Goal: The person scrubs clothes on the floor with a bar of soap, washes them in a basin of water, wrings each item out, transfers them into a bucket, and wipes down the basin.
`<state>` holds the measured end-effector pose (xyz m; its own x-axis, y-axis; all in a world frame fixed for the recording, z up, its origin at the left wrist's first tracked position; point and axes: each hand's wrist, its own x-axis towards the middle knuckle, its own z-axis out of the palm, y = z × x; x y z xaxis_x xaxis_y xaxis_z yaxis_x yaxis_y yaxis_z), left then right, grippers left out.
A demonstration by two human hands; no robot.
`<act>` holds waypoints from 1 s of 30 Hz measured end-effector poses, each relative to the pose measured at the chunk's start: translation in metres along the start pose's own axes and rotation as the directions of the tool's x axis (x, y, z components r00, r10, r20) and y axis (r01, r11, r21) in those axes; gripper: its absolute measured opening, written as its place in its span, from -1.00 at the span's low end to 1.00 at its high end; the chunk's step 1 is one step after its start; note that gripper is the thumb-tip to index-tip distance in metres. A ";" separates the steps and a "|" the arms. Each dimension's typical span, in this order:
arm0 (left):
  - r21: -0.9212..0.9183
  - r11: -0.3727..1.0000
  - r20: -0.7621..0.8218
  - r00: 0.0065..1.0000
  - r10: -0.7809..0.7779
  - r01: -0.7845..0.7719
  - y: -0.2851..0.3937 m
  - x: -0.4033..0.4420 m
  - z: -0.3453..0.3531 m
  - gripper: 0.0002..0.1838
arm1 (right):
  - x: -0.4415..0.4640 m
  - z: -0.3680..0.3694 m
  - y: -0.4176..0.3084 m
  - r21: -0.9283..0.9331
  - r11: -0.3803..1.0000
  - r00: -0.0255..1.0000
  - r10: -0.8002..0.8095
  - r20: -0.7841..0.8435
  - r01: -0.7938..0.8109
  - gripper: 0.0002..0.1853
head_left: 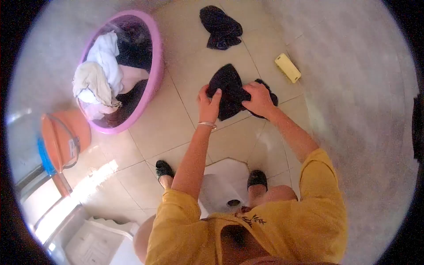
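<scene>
A black cloth is held between my two hands over the tiled floor. My left hand grips its left side, thumb on top; a bracelet circles that wrist. My right hand pinches the right side, where dark fabric also shows beyond the fingers. Farther forward on the tiles lies another black cloth, crumpled. To the right of it, a yellow brush rests on the floor. The undersides of both hands' fingers are partly hidden by the cloth.
At left stands a pink basin with white clothes and dark contents. Beside it are an orange bucket and something blue. A white squat toilet lies between my feet. A grey wall is at right.
</scene>
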<state>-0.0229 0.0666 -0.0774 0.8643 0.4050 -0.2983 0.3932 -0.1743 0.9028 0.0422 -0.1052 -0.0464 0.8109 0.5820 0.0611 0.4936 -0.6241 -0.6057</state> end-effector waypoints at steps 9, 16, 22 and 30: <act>-0.786 0.059 0.597 0.781 -0.181 0.615 0.025 -0.072 0.013 -0.14 | -0.048 -0.027 -0.080 0.808 0.576 0.974 -0.226 0.011 0.124 -0.58; -0.800 -0.065 0.598 0.783 -0.173 0.597 0.014 -0.114 0.040 -0.30 | -0.102 0.023 -0.045 0.895 -0.336 0.857 0.325 0.401 -0.292 -0.52; -0.873 -0.103 0.483 0.818 -0.312 0.476 0.014 -0.103 0.078 -0.71 | -0.108 0.013 -0.021 0.874 -0.485 0.856 0.454 0.246 0.006 -0.37; -0.907 0.302 0.072 0.814 -0.576 0.293 0.063 -0.119 0.139 -0.82 | -0.139 -0.028 0.000 0.935 -0.039 0.820 0.495 -0.288 0.352 -0.64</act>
<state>-0.0576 -0.1172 -0.0278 0.4996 0.3658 -0.7852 0.0877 0.8804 0.4660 -0.0621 -0.2008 -0.0327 0.9996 0.0178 -0.0214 -0.0277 0.7166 -0.6970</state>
